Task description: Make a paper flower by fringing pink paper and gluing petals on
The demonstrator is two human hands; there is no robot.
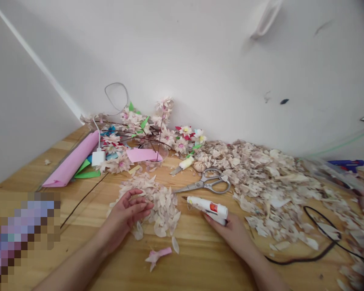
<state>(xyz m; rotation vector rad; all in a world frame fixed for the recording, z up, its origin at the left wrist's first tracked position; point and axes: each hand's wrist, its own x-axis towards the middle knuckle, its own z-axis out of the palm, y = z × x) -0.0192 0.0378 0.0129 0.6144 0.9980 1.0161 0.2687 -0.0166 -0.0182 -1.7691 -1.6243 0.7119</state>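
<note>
My left hand (pixel 128 210) rests on a heap of pale pink petals (pixel 159 200) in the middle of the wooden table (pixel 200 258); its fingers are curled and pinching into the petals. My right hand (pixel 230 232) grips a white glue gun (pixel 208 207) with a red mark, its nozzle pointing left toward the heap. A small finished pink flower (pixel 157 255) lies near the table's front edge, between my forearms.
Steel scissors (pixel 206 183) lie just behind the glue gun. A wide spread of petal scraps (pixel 276 182) covers the right side, with a black cord (pixel 315 242) looping through it. Flowered branches (pixel 148 133), pink rolled paper (pixel 73 161) and a white charger (pixel 98 157) sit at the back left.
</note>
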